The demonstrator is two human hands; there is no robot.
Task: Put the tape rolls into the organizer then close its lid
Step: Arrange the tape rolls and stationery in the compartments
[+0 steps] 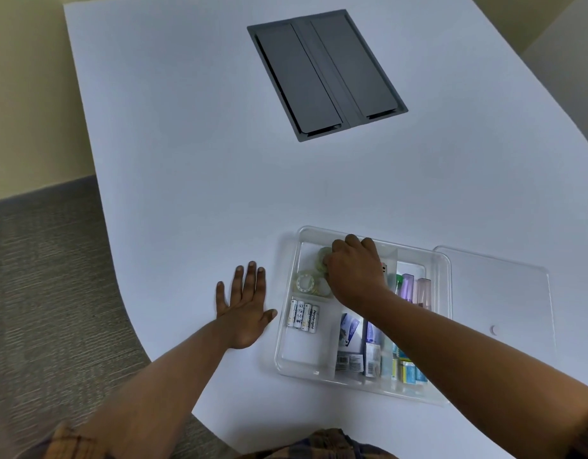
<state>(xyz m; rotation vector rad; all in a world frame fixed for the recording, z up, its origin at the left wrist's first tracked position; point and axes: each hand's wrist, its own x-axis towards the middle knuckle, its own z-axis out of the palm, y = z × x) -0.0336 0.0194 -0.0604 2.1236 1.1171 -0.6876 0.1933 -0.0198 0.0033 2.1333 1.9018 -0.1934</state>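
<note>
Tabletop [186, 160], white and curved at its near edge, carried everything; far beyond both hands a dark grey cable hatch [325, 74] sat flush in it. Just right of the left hand lay the clear organizer [441, 260], open, its far-left compartment under the right hand. The clear lid [504, 293] lay flat beyond the right forearm, touching or overlapping the organizer's right wall; its edges were faint against the white.

The left hand [244, 306] rested palm down on the table, fingers spread wide, holding nothing. The right hand [355, 270] was curled knuckles-up inside the tape compartment, its fingertips hidden; whether it gripped a roll could not be told. Tape rolls [307, 283] lay there, one plain at the hand's left, others half covered by it.

Nearer than the tape, four batteries [304, 315] lay side by side. Under the right forearm, small boxes [350, 342] and pastel tubes [415, 288] were partly hidden.
</note>
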